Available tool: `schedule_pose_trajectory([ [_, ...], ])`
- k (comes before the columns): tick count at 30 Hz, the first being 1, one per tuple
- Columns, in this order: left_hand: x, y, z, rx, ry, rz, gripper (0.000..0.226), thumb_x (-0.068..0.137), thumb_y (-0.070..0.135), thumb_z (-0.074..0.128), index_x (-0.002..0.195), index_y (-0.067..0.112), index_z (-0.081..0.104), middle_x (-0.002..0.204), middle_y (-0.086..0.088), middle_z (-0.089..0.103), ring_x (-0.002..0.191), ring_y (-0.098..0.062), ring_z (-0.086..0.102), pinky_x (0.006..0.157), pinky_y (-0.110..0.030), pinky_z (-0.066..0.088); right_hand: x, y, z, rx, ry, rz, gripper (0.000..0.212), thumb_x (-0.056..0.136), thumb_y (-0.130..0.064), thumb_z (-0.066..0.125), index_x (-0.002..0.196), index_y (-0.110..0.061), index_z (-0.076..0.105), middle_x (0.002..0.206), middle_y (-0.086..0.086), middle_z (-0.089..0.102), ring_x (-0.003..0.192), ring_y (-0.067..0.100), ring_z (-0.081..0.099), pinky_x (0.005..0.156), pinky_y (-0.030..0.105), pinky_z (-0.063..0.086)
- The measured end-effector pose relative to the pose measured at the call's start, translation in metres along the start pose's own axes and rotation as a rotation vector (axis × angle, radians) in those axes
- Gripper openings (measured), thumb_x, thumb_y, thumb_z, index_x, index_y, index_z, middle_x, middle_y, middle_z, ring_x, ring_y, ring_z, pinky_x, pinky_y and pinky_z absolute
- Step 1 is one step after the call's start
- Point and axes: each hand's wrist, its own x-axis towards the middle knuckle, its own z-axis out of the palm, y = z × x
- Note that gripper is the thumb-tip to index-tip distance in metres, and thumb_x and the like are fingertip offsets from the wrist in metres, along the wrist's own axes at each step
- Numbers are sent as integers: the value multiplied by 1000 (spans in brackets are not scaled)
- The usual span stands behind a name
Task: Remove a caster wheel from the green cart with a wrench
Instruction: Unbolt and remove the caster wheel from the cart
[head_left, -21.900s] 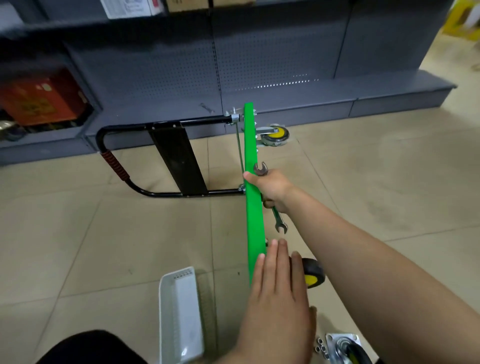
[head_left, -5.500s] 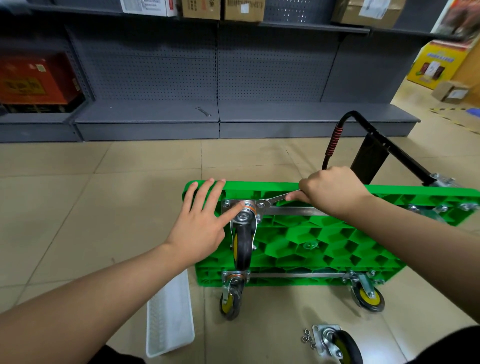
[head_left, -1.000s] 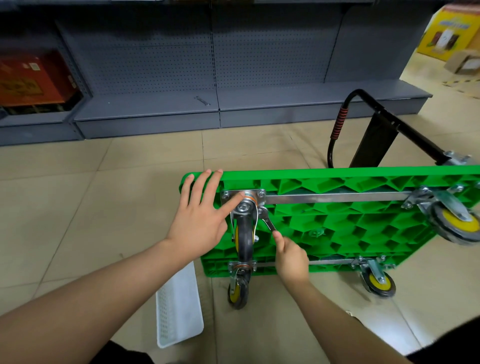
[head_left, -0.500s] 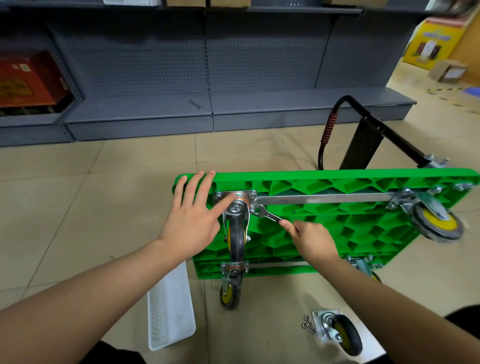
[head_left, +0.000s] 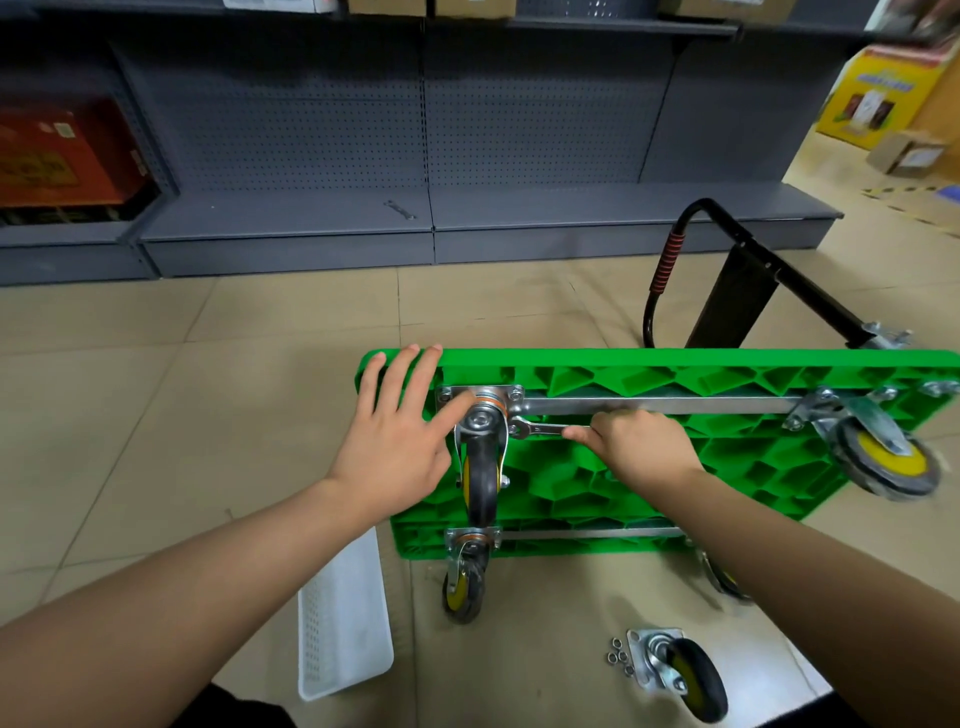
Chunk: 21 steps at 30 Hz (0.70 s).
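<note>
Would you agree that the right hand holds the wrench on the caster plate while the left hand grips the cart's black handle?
Not quite. In the head view the left hand rests open on the green cart beside the caster wheel, not on the black handle. The right hand does hold the wrench at the caster plate.

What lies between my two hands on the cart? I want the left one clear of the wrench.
In the head view, the caster wheel stands between left hand and right hand, which holds the wrench.

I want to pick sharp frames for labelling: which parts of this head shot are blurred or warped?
Head view: the right-hand caster is smeared by motion, the top-right corner is blurred, and wide-angle distortion bends the shelving; the wrench, left hand and right hand look sharp.
</note>
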Motion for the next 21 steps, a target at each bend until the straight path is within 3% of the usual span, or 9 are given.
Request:
schedule_pose_trajectory([
  [2, -1, -3, 1, 8, 6, 20, 64, 82, 27, 57, 146, 30, 50, 159, -26, 29, 145, -47, 27, 117, -65, 19, 2, 2, 3, -5, 44, -12, 58, 95, -68, 36, 70, -19, 52, 77, 7, 69, 76, 35, 68, 57, 34, 38],
  [6, -1, -4, 2, 17, 10, 21, 66, 82, 27, 58, 147, 31, 49, 159, -26, 28, 146, -47, 26, 117, -65, 19, -2, 4, 18, -16, 287, -38, 66, 92, -66, 40, 49, -16, 47, 43, 6, 51, 35, 32, 52, 38, 27, 33],
  [12, 0, -3, 2, 18, 22, 17, 67, 80, 25, 60, 146, 31, 50, 159, -26, 29, 146, -47, 26, 117, -65, 19, -1, 6, 23, 0, 365, -48, 57, 90, -62, 39, 50, -21, 34, 40, 4, 45, 30, 30, 45, 40, 23, 23],
  [17, 0, -2, 2, 11, 33, 9, 67, 79, 23, 60, 145, 31, 51, 159, -26, 30, 145, -47, 27, 117, -65, 20, -8, 2, 34, 90, 217, 65, 63, 92, -65, 38, 52, -17, 43, 45, 8, 48, 37, 33, 51, 40, 28, 31],
  [19, 0, -2, 1, 7, 35, 11, 68, 77, 23, 61, 144, 31, 52, 158, -26, 31, 145, -47, 28, 116, -65, 21, -16, -11, 44, 200, 40, 176, 64, 96, -66, 37, 62, -16, 54, 59, 12, 58, 58, 37, 62, 52, 35, 40],
  [21, 0, -3, 1, 2, 42, 19, 68, 77, 23, 62, 144, 31, 53, 158, -26, 31, 145, -47, 29, 116, -65, 21, -37, -37, 70, 451, -126, 366, 61, 99, -63, 36, 60, -17, 48, 63, 11, 55, 73, 39, 63, 63, 38, 41],
])
